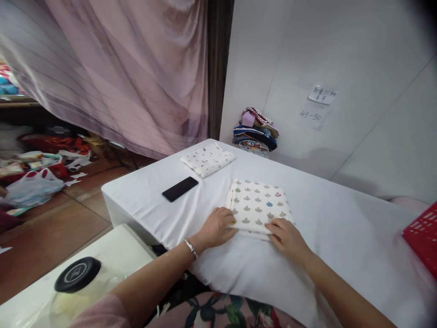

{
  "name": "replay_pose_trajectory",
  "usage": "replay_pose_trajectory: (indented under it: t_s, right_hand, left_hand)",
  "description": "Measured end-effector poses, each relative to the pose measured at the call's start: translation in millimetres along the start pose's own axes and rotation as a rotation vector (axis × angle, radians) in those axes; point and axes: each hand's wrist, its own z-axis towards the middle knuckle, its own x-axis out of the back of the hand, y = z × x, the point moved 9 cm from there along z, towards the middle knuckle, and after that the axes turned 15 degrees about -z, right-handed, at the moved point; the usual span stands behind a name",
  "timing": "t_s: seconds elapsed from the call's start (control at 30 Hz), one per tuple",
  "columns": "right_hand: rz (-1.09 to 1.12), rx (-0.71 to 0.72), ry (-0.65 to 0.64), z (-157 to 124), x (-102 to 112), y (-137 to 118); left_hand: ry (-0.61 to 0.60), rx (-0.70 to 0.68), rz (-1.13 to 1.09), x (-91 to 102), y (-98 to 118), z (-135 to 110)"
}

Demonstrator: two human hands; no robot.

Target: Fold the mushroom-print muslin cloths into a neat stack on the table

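A folded white cloth with a mushroom print (259, 205) lies on the white-covered table (341, 228). My left hand (216, 227) rests at the cloth's near left corner, fingers curled against its edge. My right hand (287, 237) lies on the cloth's near right corner with its fingers pressed down on the fabric. A second folded white cloth with small marks (207, 159) sits further back on the left. A black phone (180, 188) lies between the two cloths.
A pile of coloured folded fabrics (256, 130) stands at the back against the white wall. A red basket (423, 237) sits at the right edge. A jar with a black lid (77, 274) stands on a lower white surface at my left. Bags and clutter lie on the floor.
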Motion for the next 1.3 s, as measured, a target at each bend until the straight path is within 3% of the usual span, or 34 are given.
replay_pose_trajectory:
  t_s: [0.1,0.2,0.37,0.47,0.73,0.8,0.87,0.93,1.0,1.07,1.17,1.3]
  right_hand:
    - [0.011,-0.017,-0.021,1,1,0]
    - [-0.001,-0.024,-0.014,2,0,1]
    - [-0.056,-0.002,-0.009,4,-8,1]
    - [-0.065,0.009,-0.007,3,-12,0]
    - [-0.041,0.013,0.078,-3,-9,-2]
    - [-0.034,0.010,0.048,-2,-8,-4]
    - [-0.010,0.001,0.012,0,-5,-6]
    - [0.058,-0.011,-0.033,4,1,-5]
    - [0.178,-0.038,-0.093,10,6,1]
    - [0.285,-0.130,-0.117,20,10,20]
    - [0.272,-0.404,-0.060,32,5,71]
    - [0.218,-0.614,-0.219,35,-49,115]
  left_hand:
    - [0.086,0.186,-0.116,7.8,-22,16]
    - [0.251,0.476,-0.183,19.9,-63,38]
    - [0.239,0.803,-0.188,14.4,-118,88]
    - [0.221,0.867,-0.156,6.5,-132,108]
    - [0.276,0.775,0.008,3.0,-123,114]
    - [0.306,0.661,0.088,7.5,-108,118]
    - [0.305,0.459,0.178,5.6,-86,124]
    - [0.226,0.282,0.221,-8.3,-66,124]
    - [0.111,0.241,0.217,-26.6,-62,116]
    - [0.051,0.257,0.214,-37.7,-64,107]
    - [0.031,0.289,0.223,-41.7,-68,101]
    - [0.013,0.347,0.214,-40.4,-70,102]
